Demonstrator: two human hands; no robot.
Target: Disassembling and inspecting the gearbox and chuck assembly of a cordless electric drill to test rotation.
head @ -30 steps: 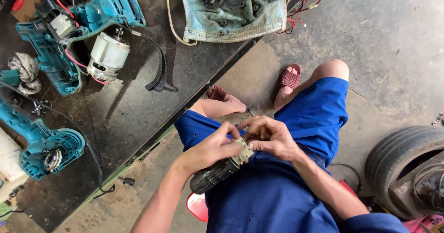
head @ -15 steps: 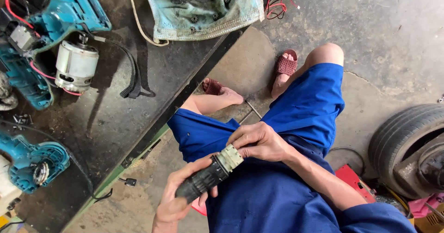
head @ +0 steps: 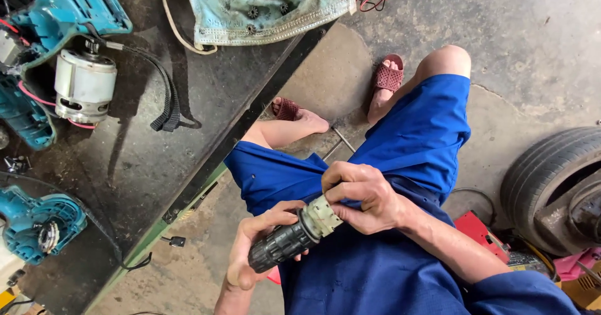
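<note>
Both hands meet over the lap, seated, forearms coming in from the bottom of the frame.

Left hand: palm up, fingers curled up and around from below, thumb side toward the other hand, wrist bent slightly back, forearm bare and running near-vertical out of the lower edge. Right hand: knuckles up, fingers folded down tight in a closed pinch, thumb tucked underneath; forearm bare, angling in from lower right. The two hands sit just beside each other, fingertips near touching.
</note>
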